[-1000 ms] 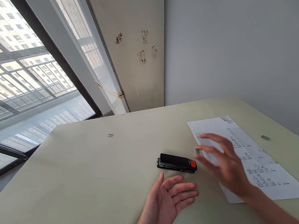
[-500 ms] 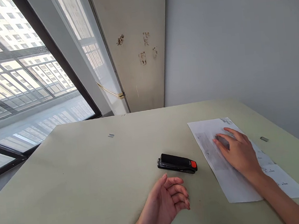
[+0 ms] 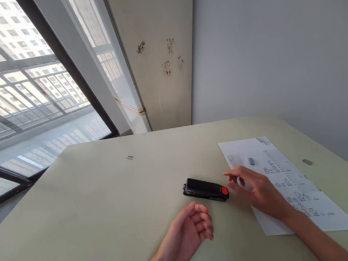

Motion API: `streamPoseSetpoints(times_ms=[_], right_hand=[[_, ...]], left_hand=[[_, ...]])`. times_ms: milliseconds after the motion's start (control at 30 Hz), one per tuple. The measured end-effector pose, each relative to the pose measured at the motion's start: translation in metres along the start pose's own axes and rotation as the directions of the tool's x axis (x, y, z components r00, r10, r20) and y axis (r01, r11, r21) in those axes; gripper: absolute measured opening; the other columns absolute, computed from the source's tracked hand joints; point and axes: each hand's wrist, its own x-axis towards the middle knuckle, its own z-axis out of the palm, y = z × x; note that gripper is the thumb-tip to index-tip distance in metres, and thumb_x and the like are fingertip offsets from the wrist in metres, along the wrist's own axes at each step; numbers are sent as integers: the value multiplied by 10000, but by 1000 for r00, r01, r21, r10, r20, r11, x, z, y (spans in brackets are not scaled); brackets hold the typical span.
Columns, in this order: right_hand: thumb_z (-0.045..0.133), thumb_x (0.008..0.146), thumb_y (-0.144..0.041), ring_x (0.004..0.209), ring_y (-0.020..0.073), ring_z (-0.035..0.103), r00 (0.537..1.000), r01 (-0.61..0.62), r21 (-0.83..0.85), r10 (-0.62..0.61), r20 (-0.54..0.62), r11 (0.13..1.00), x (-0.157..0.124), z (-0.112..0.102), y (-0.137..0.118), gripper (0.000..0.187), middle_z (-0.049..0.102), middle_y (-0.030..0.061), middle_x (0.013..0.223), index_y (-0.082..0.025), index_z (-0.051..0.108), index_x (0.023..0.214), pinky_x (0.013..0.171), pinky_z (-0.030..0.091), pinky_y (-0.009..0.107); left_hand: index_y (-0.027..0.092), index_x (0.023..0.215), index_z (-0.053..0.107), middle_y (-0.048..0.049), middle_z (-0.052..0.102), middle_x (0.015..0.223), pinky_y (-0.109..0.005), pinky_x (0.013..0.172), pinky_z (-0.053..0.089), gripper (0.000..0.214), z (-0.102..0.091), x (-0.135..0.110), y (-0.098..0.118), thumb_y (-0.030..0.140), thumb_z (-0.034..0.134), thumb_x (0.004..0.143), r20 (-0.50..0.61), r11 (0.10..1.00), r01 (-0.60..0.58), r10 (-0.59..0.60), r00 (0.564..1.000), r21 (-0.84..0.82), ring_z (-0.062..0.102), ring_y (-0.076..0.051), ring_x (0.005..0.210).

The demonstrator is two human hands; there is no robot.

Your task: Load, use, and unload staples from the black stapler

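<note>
A black stapler (image 3: 203,189) with a red patch on its right end lies on the table, in front of my hands. Palm up, my left hand (image 3: 189,230) rests just below the stapler, its fingers loosely curled and nothing in it. My right hand (image 3: 252,188) hovers to the right of the stapler's red end, over the edge of a printed sheet of paper (image 3: 275,219). Its fingers are apart and hold nothing. On the upper part of the sheet sits a small grey block of staples (image 3: 251,161).
A short piece of staple strip (image 3: 307,162) lies right of the sheet. More thin staple pieces (image 3: 129,157) lie at the far left of the pale table (image 3: 107,202). Behind are a grey wall (image 3: 270,47), a stained panel (image 3: 167,94) and a window (image 3: 35,98).
My right hand has left the staple block on the sheet and moved left and toward me, near the stapler. My left hand has shifted slightly left, its fingers curled a little more.
</note>
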Motion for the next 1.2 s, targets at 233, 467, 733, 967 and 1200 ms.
streamPoseSetpoints(times_ms=[233,467,733,967,1200], right_hand=[[575,1012,-583,542,141,523,988,-45,17,42,152,999,-5,6,-2,421,564,-50,639,-263,712,1249,565,514,270],[626,991,-564,565,155,547,975,-20,16,16,222,1000,-4,8,-8,362,574,-55,643,-281,711,1201,584,494,276],[617,1015,-512,580,153,557,978,44,-26,-38,205,999,-3,12,-10,326,643,-31,701,-251,695,1193,576,473,272],[596,1030,-508,565,141,556,980,96,-9,-93,179,995,-3,13,-5,361,661,-19,705,-224,697,1228,560,467,256],[593,1028,-523,572,145,537,981,87,4,-86,175,996,-4,15,-3,376,648,-20,706,-237,700,1247,563,473,257]], left_hand=[[104,946,733,-56,615,838,-290,771,457,250,-2,-1,10,351,699,962,-30,999,-44,43,999,-10,593,-137,730],[101,940,726,-44,603,821,-279,765,452,196,-2,-3,14,286,667,975,-27,996,-91,91,995,-15,576,-127,721],[99,913,735,-28,595,780,-260,720,445,138,-7,1,19,233,712,940,-69,982,-173,169,983,-70,526,-107,685],[100,890,734,-14,592,755,-259,702,445,136,-5,1,22,234,751,904,-87,980,-185,179,980,-68,519,-102,667],[111,882,726,-4,571,746,-255,691,442,141,-4,2,21,243,777,881,-104,981,-179,171,980,-77,505,-98,666]])
